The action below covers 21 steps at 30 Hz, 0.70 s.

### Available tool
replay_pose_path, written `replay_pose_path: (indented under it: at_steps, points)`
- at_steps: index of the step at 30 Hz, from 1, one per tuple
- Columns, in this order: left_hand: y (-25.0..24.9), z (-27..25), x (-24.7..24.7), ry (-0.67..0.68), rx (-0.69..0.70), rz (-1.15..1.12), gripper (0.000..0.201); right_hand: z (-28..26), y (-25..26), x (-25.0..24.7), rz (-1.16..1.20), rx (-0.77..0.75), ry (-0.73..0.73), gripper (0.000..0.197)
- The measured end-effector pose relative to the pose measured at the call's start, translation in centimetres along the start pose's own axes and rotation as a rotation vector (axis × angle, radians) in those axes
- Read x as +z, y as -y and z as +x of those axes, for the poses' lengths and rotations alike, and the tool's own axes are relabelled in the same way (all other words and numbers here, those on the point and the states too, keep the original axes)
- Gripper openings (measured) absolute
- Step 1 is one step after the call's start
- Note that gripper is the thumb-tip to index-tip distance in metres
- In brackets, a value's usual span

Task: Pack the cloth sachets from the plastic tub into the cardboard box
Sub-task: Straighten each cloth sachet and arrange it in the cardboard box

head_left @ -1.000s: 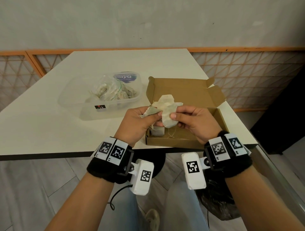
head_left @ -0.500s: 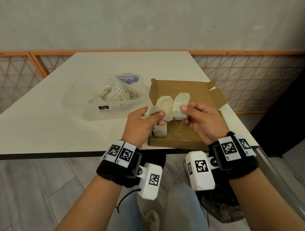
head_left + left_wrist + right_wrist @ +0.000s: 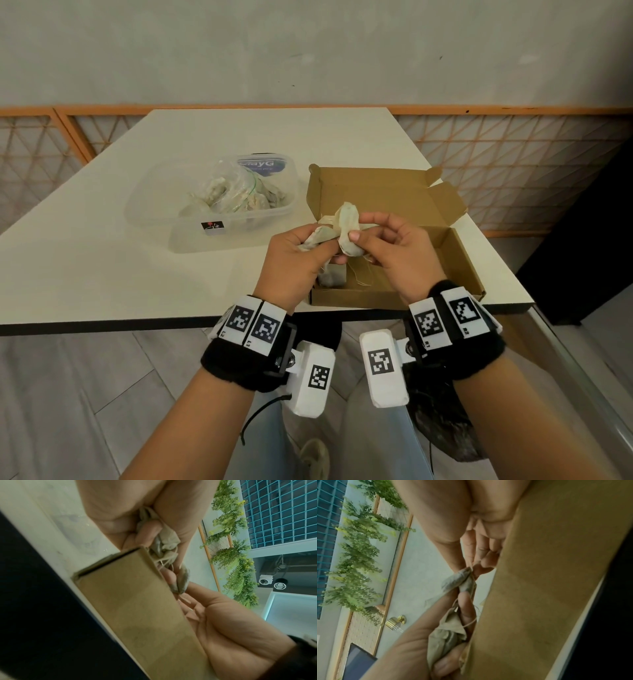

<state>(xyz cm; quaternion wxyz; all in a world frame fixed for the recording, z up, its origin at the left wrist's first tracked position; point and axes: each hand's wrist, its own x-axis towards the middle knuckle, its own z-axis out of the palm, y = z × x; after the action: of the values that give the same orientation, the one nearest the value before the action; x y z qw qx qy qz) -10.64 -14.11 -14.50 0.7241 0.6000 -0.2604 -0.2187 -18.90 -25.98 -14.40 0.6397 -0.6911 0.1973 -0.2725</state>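
Over the open cardboard box [image 3: 459, 260] both hands work on cream cloth sachets. My left hand [image 3: 325, 250] grips a small bunch of sachets [image 3: 317, 236], its fingers curled round the bunch [image 3: 167, 540]. My right hand [image 3: 359, 228] pinches one sachet [image 3: 349, 226] between thumb and forefinger, close against the bunch. Thin strings hang from the sachets into the box. One sachet [image 3: 334, 277] lies in the box's near left corner. The clear plastic tub [image 3: 154, 212] stands left of the box and holds more sachets [image 3: 233, 198] in a clear bag.
The box sits at the white table's [image 3: 102, 267] near right corner, its lid flaps [image 3: 445, 202] standing open at the back. An orange lattice railing [image 3: 513, 154] runs behind and beside the table. My knees and the floor are below the front edge.
Half a second ago my right hand held its sachet a little apart from the left hand's bunch. Now the two hands are close together again and the sachets touch.
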Motion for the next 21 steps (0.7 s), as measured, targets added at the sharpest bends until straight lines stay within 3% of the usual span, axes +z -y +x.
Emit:
replay_pose_path:
  at_steps: [3, 9, 21]
  points:
    - [-0.08, 0.01, -0.16, 0.035, 0.006, 0.009, 0.016, -0.09, 0.14, -0.13, 0.032, -0.014, 0.016, 0.024]
    - [0.02, 0.08, -0.3, 0.044, 0.013, 0.05, 0.015, -0.38, 0.18, 0.07, 0.04, -0.061, 0.003, 0.013]
    - [-0.29, 0.0, -0.14, 0.001, -0.076, -0.04, 0.007, 0.12, -0.42, -0.54, 0.125, 0.012, 0.004, 0.006]
